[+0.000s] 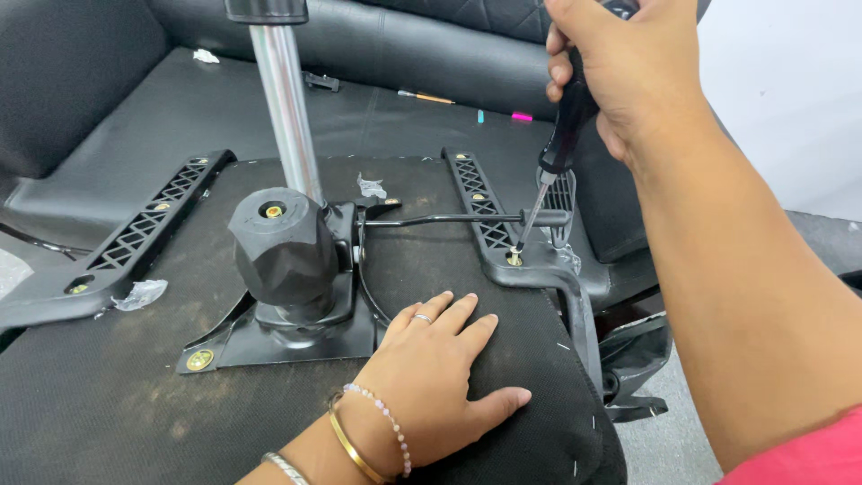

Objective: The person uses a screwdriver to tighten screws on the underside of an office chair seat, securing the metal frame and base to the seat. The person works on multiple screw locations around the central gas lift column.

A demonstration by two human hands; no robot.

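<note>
Head view: right hand (620,67) is clenched round the black screwdriver (561,135), tip seated in the brass bolt (514,259) on the right armrest bracket (489,216), about 3 o'clock from the chair mechanism (283,260). Left hand (440,373) lies flat and released on the seat underside (135,395), gripping nothing. I'd say keep the shaft square to the bolt head and push down so it doesn't slip. The seat edge drops away just past the bracket at 4 o'clock, and the thin lever rod (449,218) runs close at 9 o'clock of the tip. Not much elbow room.
</note>
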